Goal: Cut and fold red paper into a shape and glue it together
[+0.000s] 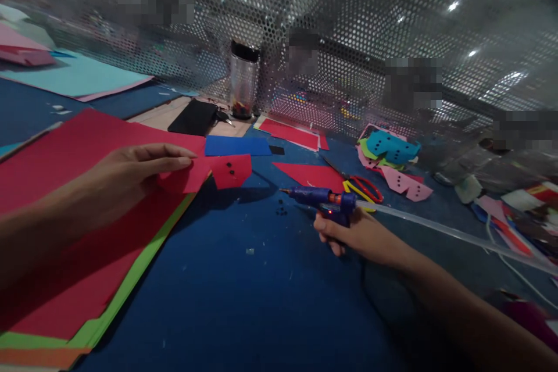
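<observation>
My left hand point(143, 171) pinches a red paper cutout point(234, 172) by its left end, over a stack of coloured sheets. Two black dots mark the cutout near its right end, and a notch is cut into its lower edge. In my right hand point(344, 232) is a purple hot glue gun point(320, 197), its nozzle pointing left toward the cutout but apart from it. A small light glows on the gun, and a long clear glue stick point(436, 231) sticks out of its back. Several tiny black dots point(281, 207) lie on the blue table below the nozzle.
Large red sheets point(56, 279) cover the left side. Scissors point(364, 189) with red and yellow handles lie beyond the gun, near red paper point(307, 174). Dotted blue, green and pink cutouts point(392, 148) are piled at right. A clear tumbler point(244, 78) stands by the perforated metal screen point(340, 6).
</observation>
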Demonstrator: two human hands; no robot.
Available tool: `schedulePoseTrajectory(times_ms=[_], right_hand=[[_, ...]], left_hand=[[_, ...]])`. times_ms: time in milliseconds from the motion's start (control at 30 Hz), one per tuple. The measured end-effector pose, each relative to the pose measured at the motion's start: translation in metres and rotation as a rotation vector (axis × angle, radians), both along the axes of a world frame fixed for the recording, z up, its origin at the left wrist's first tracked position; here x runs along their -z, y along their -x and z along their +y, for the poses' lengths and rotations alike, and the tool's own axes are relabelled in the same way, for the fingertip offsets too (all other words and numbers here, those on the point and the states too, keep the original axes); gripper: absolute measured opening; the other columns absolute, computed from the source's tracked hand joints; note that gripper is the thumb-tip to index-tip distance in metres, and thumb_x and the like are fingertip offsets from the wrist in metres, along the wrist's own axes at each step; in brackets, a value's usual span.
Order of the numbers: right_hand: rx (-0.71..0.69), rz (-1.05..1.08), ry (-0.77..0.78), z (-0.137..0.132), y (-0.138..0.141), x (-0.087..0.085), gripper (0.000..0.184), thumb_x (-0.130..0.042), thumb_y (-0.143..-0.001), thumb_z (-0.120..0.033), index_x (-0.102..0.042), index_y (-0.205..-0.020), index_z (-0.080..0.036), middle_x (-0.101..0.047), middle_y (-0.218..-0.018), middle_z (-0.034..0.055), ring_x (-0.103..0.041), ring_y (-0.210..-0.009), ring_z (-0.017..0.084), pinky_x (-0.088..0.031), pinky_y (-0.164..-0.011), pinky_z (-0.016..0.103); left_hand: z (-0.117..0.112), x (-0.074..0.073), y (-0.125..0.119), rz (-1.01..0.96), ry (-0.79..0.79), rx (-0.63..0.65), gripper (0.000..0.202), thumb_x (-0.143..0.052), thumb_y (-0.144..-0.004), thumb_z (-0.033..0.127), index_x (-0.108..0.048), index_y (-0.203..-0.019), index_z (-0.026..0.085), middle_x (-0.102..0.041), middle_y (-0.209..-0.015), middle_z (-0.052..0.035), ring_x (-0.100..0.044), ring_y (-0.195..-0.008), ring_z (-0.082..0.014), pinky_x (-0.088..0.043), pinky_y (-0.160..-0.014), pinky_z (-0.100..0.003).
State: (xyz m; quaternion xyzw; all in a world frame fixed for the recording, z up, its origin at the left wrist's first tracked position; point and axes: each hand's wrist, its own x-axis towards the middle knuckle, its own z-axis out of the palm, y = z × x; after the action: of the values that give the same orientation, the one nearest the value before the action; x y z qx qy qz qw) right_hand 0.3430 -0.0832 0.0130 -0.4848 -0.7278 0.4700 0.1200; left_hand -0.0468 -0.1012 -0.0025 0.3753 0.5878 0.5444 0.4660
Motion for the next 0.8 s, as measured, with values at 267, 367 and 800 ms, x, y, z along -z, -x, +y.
schedulePoseTrajectory(times_ms=[267,367,800], right_hand=[[0.010,-0.112,0.030,0.0002,-0.0020,0.0078,0.048,-0.062,-0.092,-0.066,-0.067,-0.093,-0.019,-0.069,-0.075,0.0017,-0.063,-0.059,0.011,-0.047,-0.052,0.022],[-0.010,-0.139,0.016,0.0005,-0.0003,0.0048,0.046,-0.062,-0.093,-0.064,-0.068,-0.089,-0.019,-0.067,-0.070,0.0010,-0.063,-0.058,0.011,-0.045,-0.050,0.022],[-0.018,-0.120,0.027,0.0015,-0.0017,0.0055,0.039,-0.068,-0.090,-0.057,-0.069,-0.080,-0.020,-0.066,-0.063,0.0015,-0.062,-0.055,0.012,-0.045,-0.047,0.022]], left_hand=[[-0.0008,-0.0081,-0.0056,0.033,0.047,-0.097,0.038,-0.092,-0.042,0.030,-0.079,-0.076,0.021,-0.075,-0.087,-0.0031,-0.066,-0.069,-0.0126,-0.054,-0.051,-0.013],[0.0000,-0.0082,-0.0051,0.020,0.061,-0.102,0.035,-0.091,-0.043,0.028,-0.079,-0.075,0.021,-0.074,-0.084,-0.0026,-0.065,-0.068,-0.0128,-0.055,-0.051,-0.013],[-0.0001,-0.0003,0.0029,0.046,0.041,-0.057,0.030,-0.093,-0.054,0.035,-0.081,-0.080,0.026,-0.074,-0.089,-0.0027,-0.067,-0.074,-0.0136,-0.057,-0.055,-0.015]])
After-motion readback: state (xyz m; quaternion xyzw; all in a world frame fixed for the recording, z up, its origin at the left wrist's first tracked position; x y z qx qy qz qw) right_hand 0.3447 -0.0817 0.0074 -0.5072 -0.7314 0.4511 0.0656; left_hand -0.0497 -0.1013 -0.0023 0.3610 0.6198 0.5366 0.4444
